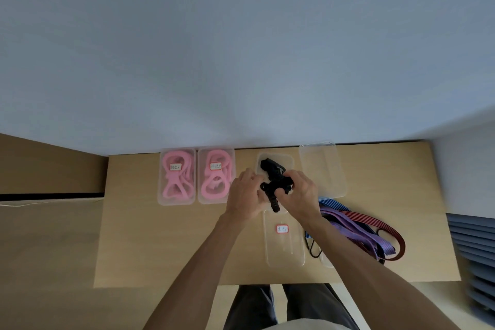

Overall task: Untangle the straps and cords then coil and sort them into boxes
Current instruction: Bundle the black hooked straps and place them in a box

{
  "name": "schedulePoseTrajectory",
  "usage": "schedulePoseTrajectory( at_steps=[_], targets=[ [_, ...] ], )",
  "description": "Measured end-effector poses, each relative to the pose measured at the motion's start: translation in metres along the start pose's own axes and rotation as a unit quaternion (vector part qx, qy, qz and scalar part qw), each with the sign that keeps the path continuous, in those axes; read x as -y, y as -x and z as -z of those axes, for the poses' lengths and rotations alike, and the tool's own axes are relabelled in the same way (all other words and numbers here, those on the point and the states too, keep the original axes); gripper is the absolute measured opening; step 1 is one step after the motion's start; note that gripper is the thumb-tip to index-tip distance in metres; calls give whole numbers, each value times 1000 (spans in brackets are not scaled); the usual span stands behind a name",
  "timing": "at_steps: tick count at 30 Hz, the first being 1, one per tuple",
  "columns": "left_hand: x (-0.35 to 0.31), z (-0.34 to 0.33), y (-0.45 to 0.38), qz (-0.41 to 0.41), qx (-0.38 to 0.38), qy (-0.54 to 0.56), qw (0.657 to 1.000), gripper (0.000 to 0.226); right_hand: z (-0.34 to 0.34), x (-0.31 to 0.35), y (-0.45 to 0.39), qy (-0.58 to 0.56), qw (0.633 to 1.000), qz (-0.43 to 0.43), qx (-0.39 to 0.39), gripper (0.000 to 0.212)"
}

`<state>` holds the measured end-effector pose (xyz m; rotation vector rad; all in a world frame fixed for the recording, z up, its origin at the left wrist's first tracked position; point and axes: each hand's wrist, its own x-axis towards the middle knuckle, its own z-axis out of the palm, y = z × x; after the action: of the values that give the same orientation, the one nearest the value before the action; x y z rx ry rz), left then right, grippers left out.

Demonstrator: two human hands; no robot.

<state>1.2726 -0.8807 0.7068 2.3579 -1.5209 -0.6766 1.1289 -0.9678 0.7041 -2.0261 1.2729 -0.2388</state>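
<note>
Nearest, the person's dark trousers (281,303) are showing below the near edge of the wooden table (166,244), and both bare forearms are reaching forward over it. Just beyond the edge, a clear lid with a red-edged label (284,238) is lying flat between the arms, and to its right a heap of purple, blue and red striped straps (359,228) is spreading across the tabletop, partly covering another clear piece. Further in, the left hand (245,195) and the right hand (300,193) are meeting close together above the table, both gripping a bunched black strap (274,186); the right hand's fingers are curling round it, the left hand's thumb and fingers are pinching its side, and one end is hanging down between them. Right behind the hands, a clear box (288,158) is holding more black strap. To its right an open clear box (324,169) is sitting, and to the far left two clear boxes of coiled pink cord (197,175) are standing side by side, each labelled, against the grey wall (241,48)
</note>
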Motion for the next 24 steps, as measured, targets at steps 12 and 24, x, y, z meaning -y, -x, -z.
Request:
schedulePoseTrajectory(
  at_steps=[12,24],
  targets=[
    [1,5,-53,-98,64,-91,989,34,-1,-1,-4,-4,998,-56,33,41],
    [8,-1,-43,-111,34,-102,988,44,-1,1,-4,10,998,-62,30,41]
  ],
)
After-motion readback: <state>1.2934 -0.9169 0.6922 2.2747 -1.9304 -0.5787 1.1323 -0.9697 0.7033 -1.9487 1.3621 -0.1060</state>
